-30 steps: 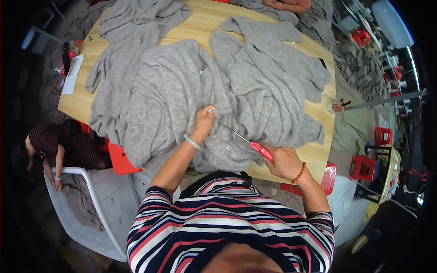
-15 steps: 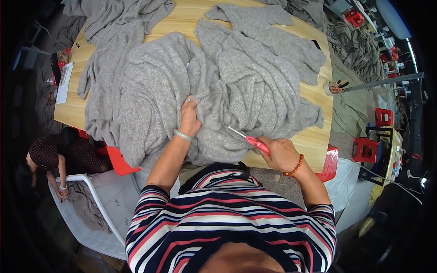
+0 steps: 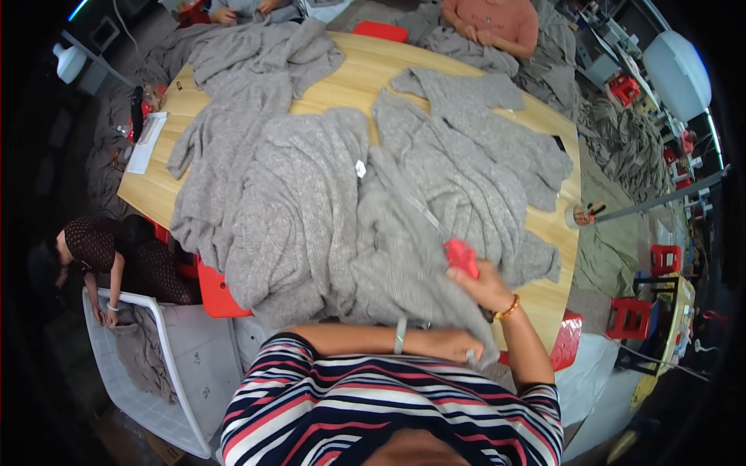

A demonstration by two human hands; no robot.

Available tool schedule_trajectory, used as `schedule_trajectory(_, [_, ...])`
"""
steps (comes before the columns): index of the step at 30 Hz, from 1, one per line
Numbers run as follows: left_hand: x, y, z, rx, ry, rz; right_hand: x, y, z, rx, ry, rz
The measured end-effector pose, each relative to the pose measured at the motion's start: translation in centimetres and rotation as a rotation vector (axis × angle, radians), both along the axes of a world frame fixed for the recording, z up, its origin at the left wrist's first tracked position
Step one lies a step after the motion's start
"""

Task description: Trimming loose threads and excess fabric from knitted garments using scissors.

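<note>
Gray knit garments lie heaped on the wooden table before me, with a small white tag on one. My left hand is close to my body, its forearm crossing my front to the right. Its fingers are closed on the edge of a gray knit garment that drapes over the near table edge. Just above it, my right hand grips red-handled scissors. Their long metal blades point up and left over the knit and are blurred.
Pale wood shows along the table. A cup of tools stands at its right edge, papers at its left. A person leans over a white bin. Two people sit beyond the table; red stools stand right.
My left hand has come down and right from the heap, toward my body, bringing a garment edge along. My right hand with the scissors has shifted slightly right. The view now takes in more beyond the table.
</note>
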State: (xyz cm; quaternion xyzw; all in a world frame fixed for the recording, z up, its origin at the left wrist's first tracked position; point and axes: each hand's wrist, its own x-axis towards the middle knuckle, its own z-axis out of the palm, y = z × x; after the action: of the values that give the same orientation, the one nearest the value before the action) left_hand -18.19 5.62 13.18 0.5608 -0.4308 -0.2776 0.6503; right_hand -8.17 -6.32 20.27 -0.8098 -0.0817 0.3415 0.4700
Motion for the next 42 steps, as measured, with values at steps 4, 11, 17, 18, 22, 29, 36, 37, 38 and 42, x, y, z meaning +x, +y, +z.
schedule_trajectory(4, [1.0,1.5,-0.1,0.036,-0.106,-0.033,-1.6,0.3,-4.3,-0.024,-0.201,0.247])
schedule_trajectory(11, [8.1,11.1,-3.8,0.099,0.585,0.721,-2.6,-6.3,-1.0,-0.019,-0.202,-0.006])
schedule_trajectory(17, [12.8,9.1,-1.7,0.269,0.987,1.062,-6.0,-8.3,2.7,0.161,-0.274,-0.007])
schedule_trajectory(18, [12.9,8.1,-1.7,0.198,1.003,0.91,-6.6,-8.7,3.0,0.174,-0.265,-0.015])
schedule_trajectory(22, [14.2,2.9,-5.9,-0.129,1.014,0.598,-8.9,-11.1,4.4,0.23,-0.276,-0.103])
schedule_trajectory(29, [17.8,-5.6,12.7,-0.382,0.657,0.423,-13.9,-13.3,7.9,0.155,-0.348,-0.585])
schedule_trajectory(36, [17.9,-4.3,12.4,-0.312,0.459,0.127,-14.2,-14.2,6.5,0.052,-0.37,-0.369])
schedule_trajectory(37, [18.0,-3.8,8.6,-0.3,0.689,0.089,-14.4,-13.7,5.4,0.06,-0.36,-0.489])
schedule_trajectory(38, [18.4,-2.7,5.0,-0.281,0.918,0.058,-14.4,-14.8,4.4,-0.108,-0.342,-0.412])
schedule_trajectory(42, [15.4,-0.5,-2.0,-0.32,1.317,0.316,-15.7,-17.4,-1.5,-0.45,-0.332,-0.449])
